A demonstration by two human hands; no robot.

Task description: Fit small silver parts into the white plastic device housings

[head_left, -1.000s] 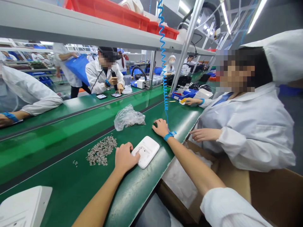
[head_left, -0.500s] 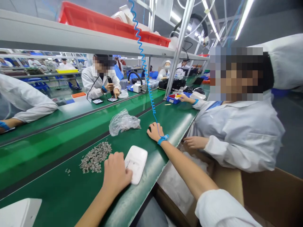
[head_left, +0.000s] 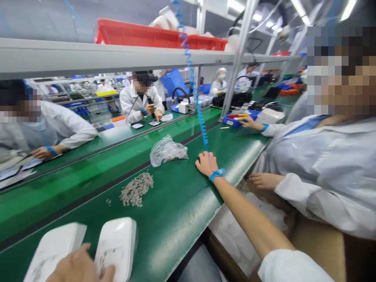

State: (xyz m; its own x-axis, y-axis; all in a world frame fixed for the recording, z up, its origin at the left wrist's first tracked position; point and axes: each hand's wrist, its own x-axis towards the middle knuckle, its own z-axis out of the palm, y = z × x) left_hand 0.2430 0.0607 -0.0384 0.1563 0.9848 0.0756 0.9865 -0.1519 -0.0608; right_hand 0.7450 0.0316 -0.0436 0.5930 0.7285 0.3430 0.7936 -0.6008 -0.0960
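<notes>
My left hand (head_left: 80,266) is at the bottom left, partly cut off by the frame edge and a little blurred. Its thumb lies over a white rounded plastic case (head_left: 117,241), with the fingers along the case's left side. Another white case (head_left: 55,244) lies just left of it. My right hand (head_left: 208,163) rests palm down on the green work surface (head_left: 176,196), fingers spread and slightly bent, holding nothing. It wears a blue wrist strap (head_left: 216,174). Between the hands is a pile of small metallic parts (head_left: 136,189). A clear plastic bag (head_left: 167,150) with similar parts lies beyond.
A coiled blue cord (head_left: 199,105) hangs down to the right wrist. A co-worker (head_left: 331,168) sits close on the right, one hand at a blue bin (head_left: 235,119). Two more people work across the bench. Overhead, a shelf (head_left: 132,58) carries a red tray (head_left: 141,37).
My left hand has drawn the white case leftward and nearer, beside the other white case. The view has swung left. My right hand still rests on the surface near the bag.
</notes>
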